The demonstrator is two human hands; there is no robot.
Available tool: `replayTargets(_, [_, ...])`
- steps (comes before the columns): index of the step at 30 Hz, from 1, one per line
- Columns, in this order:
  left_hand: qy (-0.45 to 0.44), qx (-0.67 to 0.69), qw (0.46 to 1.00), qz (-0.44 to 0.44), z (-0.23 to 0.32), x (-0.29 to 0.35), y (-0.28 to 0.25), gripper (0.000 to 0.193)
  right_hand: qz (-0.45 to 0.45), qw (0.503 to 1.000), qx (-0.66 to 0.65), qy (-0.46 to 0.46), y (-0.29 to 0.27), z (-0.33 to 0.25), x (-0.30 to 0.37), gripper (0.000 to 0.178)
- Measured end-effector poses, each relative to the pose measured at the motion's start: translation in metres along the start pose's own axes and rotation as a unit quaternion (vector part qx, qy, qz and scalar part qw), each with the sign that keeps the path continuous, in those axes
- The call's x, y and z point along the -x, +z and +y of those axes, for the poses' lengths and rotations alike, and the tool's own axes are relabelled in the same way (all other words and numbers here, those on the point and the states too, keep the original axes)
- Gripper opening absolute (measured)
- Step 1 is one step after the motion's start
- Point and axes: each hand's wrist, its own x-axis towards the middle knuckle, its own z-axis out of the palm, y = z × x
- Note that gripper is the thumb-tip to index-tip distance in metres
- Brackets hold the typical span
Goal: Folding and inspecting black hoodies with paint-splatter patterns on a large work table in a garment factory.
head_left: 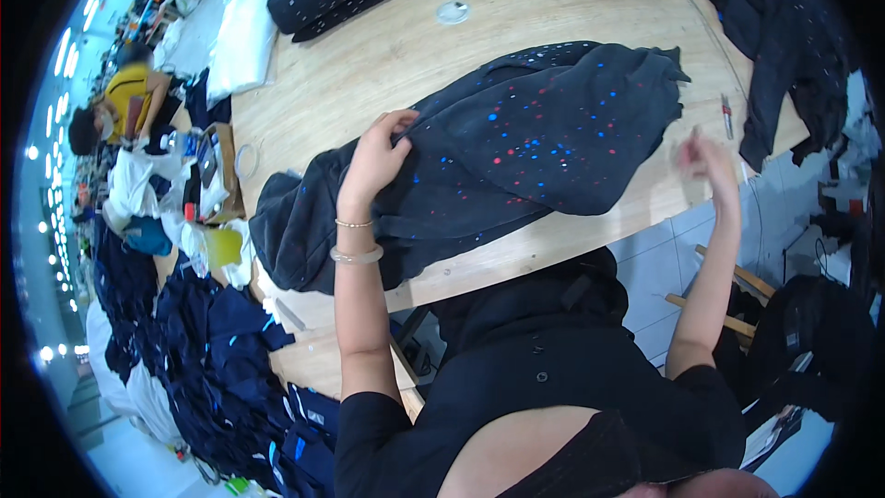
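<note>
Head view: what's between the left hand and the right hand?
The dark speckled garment spans most of that stretch on the wooden table; left hand grips it, right hand is blurred, apparently empty.

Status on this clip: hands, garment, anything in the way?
Left hand pinching dark paint-speckled garment on wooden table. Right hand raised, blurred, apparently empty. Nothing in the way.

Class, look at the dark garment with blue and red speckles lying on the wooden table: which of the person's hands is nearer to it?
Left. The left hand pinches a fold of the speckled dark garment. The right hand, blurred, is raised just off the garment's right edge, not touching it.
</note>
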Motion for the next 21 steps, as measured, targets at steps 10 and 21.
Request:
replayTargets(10, [0.027,-0.115,0.974,0.191,0.038,-0.050,0.076,0.023,0.203,0.920,-0.257,-0.218,-0.012,0.005,-0.155,0.028])
replayTargets(21, [0.194,-0.162,0.965,0.065,0.165,-0.002,0.150,0.029,0.232,0.961,-0.081,-0.127,-0.005,-0.017,-0.172,0.035])
